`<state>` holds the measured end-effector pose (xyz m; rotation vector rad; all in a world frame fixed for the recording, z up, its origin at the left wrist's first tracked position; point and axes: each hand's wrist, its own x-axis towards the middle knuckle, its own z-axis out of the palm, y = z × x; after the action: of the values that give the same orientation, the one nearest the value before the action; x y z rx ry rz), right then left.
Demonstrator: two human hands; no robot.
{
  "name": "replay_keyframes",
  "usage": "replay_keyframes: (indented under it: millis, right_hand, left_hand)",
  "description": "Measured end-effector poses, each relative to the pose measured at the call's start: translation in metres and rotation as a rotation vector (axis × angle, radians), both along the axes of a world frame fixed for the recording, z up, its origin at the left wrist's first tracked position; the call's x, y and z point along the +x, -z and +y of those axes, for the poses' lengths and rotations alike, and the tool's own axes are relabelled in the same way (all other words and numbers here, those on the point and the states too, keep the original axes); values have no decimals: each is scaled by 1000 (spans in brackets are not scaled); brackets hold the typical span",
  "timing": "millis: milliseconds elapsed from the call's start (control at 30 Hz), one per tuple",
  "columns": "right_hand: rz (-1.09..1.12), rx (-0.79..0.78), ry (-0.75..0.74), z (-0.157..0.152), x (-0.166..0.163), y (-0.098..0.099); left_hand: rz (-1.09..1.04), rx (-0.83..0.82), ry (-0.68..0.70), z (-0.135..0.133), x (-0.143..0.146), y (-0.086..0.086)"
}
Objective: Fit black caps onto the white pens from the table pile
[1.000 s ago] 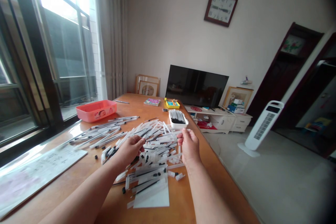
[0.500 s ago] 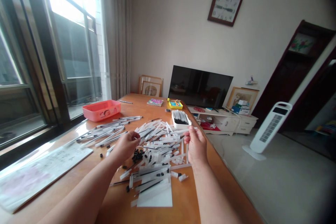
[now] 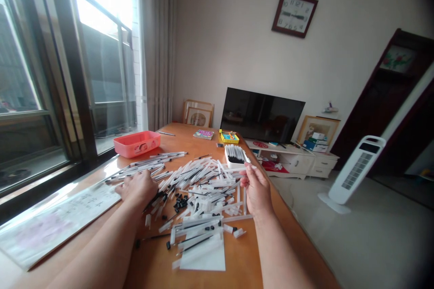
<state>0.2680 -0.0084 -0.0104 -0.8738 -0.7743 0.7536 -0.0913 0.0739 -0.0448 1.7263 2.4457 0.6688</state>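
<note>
My right hand (image 3: 257, 189) pinches a translucent white pen barrel (image 3: 233, 170) between thumb and fingers, at the right of the pile. My left hand (image 3: 139, 187) lies low over the near end of a row of pens (image 3: 152, 161), fingers apart; what lies under its palm is hidden. Between the hands spreads a heap of clear pen barrels (image 3: 193, 171), thin black refills (image 3: 200, 239) and white caps. Small black plugs (image 3: 181, 202) sit in a cluster near the middle. A white tray (image 3: 237, 165) of black-ended pen parts stands just beyond my right hand.
A white sheet (image 3: 206, 259) lies under the nearest parts. A pink plastic box (image 3: 135, 144) stands at the left by the window, with a large booklet (image 3: 57, 226) nearer me. A yellow box (image 3: 228, 136) and a small book (image 3: 203, 134) are at the far end.
My left hand has moved left from the middle of the pile to the row of pens, and its fingers have opened. My right hand keeps the barrel in nearly the same place.
</note>
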Motion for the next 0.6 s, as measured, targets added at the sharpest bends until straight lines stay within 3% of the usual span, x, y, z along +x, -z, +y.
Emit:
replay_keyframes:
  millis: [300, 467, 600]
  right_hand:
    - [-70, -31, 83, 5, 6, 6]
    - [-334, -129, 99, 13, 4, 22]
    - [-499, -215, 15, 22, -5, 41]
  left_hand:
    - [-22, 26, 28, -1, -4, -2]
    - [-57, 132, 20, -4, 2, -9]
    - [-302, 244, 169, -4, 16, -13]
